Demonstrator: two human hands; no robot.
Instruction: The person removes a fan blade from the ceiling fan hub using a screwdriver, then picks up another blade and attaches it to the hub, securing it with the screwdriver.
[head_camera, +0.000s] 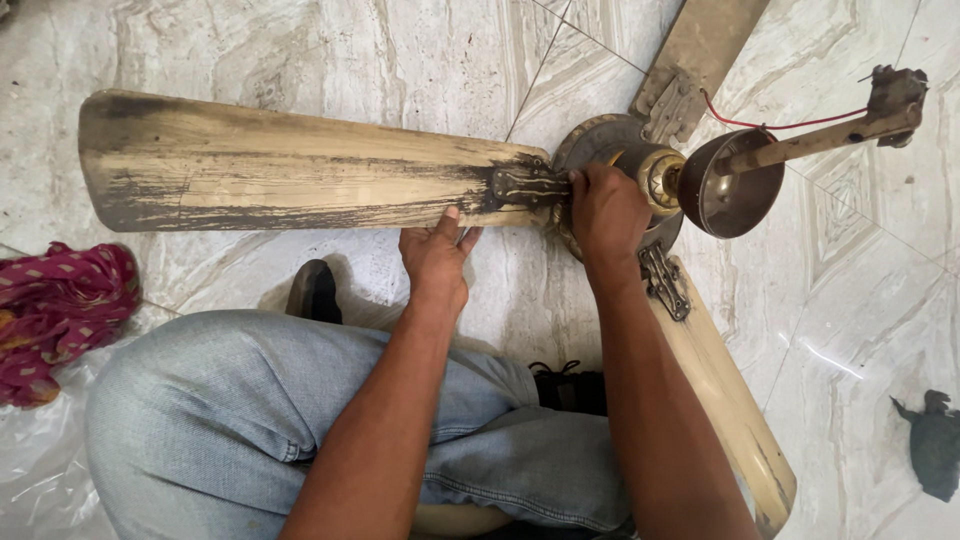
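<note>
I see left hand (435, 255) gripping edge of dirty fan blade (280, 165); right hand (607, 208) clenched over fan hub (600, 140), probably holding bracket (525, 186).

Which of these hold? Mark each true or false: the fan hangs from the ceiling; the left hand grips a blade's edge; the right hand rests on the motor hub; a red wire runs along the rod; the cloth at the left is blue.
1. The ceiling fan hangs from the ceiling. False: it lies on the marble floor.
2. The left hand grips the lower edge of the long blade. True.
3. The right hand rests on the fan's motor hub. True.
4. A red wire runs along the rod. True.
5. The cloth at the left is blue. False: it is magenta with a pattern.
</note>
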